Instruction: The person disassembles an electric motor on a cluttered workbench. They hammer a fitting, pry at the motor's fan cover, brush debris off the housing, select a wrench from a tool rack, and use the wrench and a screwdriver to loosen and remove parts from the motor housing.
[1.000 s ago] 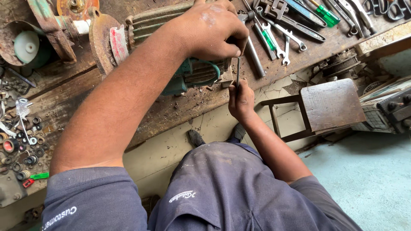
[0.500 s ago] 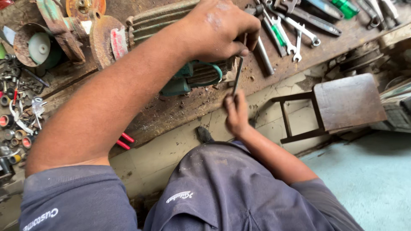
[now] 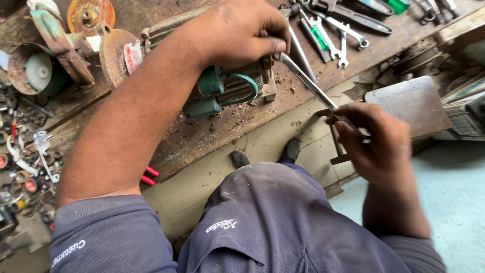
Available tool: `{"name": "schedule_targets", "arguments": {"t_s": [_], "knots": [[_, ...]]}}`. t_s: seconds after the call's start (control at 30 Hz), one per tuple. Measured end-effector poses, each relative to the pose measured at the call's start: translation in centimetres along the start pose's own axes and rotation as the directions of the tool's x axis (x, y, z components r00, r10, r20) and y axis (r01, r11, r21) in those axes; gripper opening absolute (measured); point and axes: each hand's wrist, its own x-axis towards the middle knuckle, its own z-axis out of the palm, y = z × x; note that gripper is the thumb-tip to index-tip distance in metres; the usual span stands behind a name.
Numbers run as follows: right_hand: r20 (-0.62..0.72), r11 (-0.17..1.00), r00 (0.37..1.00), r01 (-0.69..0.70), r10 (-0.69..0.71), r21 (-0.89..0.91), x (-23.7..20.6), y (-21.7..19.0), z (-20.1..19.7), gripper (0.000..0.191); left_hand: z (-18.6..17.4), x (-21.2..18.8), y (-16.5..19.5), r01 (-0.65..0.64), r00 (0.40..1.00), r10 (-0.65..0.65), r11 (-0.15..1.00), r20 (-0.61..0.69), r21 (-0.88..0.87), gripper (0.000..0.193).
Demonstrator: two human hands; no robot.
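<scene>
My left hand (image 3: 240, 33) rests on top of a green electric motor (image 3: 227, 91) on the wooden workbench (image 3: 222, 126), its thumb pressing near the head of a long steel wrench (image 3: 308, 83). My right hand (image 3: 376, 144) grips the lower end of that wrench, below the bench edge. The wrench runs diagonally from the motor's right end down to my right hand. Most of the motor is hidden under my left hand and forearm.
Several wrenches (image 3: 333, 30) and screwdrivers lie at the bench's back right. Rusty grinder discs (image 3: 113, 55) and a round housing (image 3: 38, 71) stand at the back left, with small parts (image 3: 25, 167) at far left. A metal stool (image 3: 409, 103) stands on the right. Red-handled pliers (image 3: 149, 176) poke out under the bench.
My right hand has swung the wrench handle down and to the right, away from the bench. My left hand stays on the motor. The view has moved closer.
</scene>
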Motion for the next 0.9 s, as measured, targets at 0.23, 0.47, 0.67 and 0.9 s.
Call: {"name": "schedule_targets", "arguments": {"t_s": [0.23, 0.47, 0.67, 0.9], "knots": [[0.254, 0.846, 0.960, 0.039, 0.116, -0.532, 5.0, -8.0, -3.5, 0.023, 1.0, 0.4, 0.0, -0.138, 0.985, 0.161, 0.948, -0.059, 0.287, 0.022], [0.358, 0.706, 0.923, 0.158, 0.143, -0.691, 7.8, -11.4, -3.2, 0.023, 1.0, 0.5, 1.1, 0.063, 0.992, -0.084, 0.975, 0.092, 0.213, 0.024], [0.360, 0.435, 0.839, 0.169, 0.407, -0.885, 9.2, -12.7, -2.5, 0.027, 0.9, 0.5, 0.7, 0.128, 0.987, -0.137, 0.986, 0.087, 0.109, 0.027], [0.378, 0.449, 0.857, 0.200, 0.351, -0.871, 9.4, -12.4, -2.0, 0.025, 1.7, 0.7, 0.5, 0.070, 0.993, -0.080, 0.991, 0.087, 0.116, 0.025]]}}
